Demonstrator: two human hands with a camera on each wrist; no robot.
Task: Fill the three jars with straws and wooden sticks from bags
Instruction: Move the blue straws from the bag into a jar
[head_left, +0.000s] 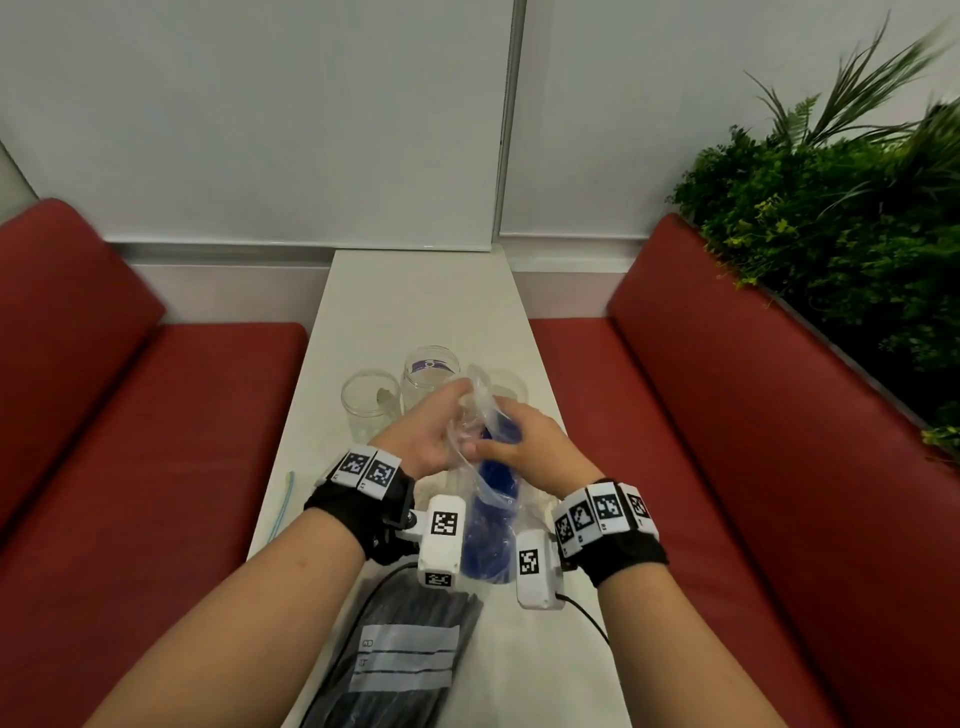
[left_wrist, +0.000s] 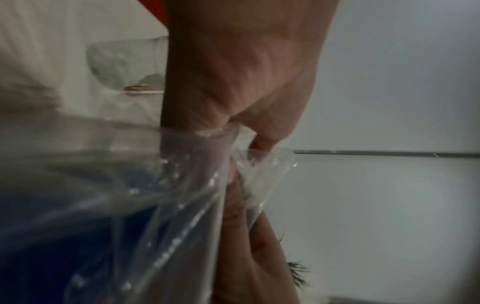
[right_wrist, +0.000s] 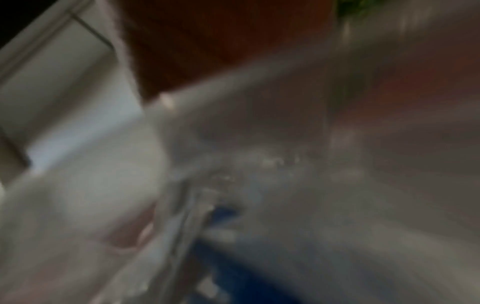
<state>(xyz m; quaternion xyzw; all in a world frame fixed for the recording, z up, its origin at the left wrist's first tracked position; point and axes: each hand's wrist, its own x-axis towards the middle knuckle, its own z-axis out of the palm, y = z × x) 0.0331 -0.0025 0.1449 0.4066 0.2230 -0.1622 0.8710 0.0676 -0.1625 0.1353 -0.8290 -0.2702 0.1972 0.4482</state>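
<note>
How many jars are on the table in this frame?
3. The left jar stands clear, the middle jar is taller and farther back, and the right jar is mostly hidden behind the clear bag held in both hands.

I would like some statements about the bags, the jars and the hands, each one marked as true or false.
1. Both hands hold the clear bag with blue straws inside. True: the left hand and the right hand grip its top.
2. The bag of black straws stands inside a jar. False: it lies flat on the table, near the person.
3. The left jar is full of straws. False: no straws are in it.
4. A single pale straw lies at the table's left edge. True.
5. The benches are green. False: the benches are red.
</note>
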